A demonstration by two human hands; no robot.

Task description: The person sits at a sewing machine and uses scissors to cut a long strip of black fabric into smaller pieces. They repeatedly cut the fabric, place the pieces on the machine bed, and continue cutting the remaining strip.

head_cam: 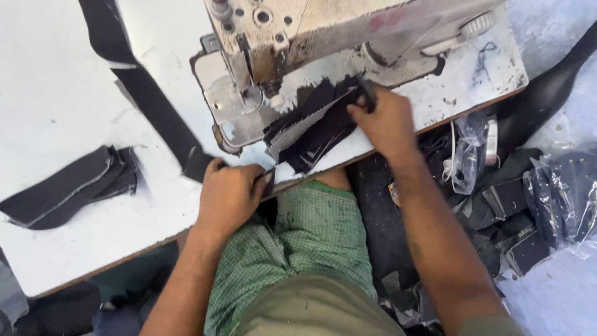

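Pinching dark frayed fabric pieces (314, 127) — right hand (385, 121).

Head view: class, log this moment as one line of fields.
left hand: gripping fabric at table edge | right hand: on dark pieces | sewing machine: behind | stack: left

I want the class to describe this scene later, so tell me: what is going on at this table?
A person sits at a worn, cream-coloured sewing machine on a white table. The right hand presses a stack of dark fabric pieces lying by the needle. The left hand rests at the table's front edge, fingers on a dark piece. More dark cut pieces lie to the left.
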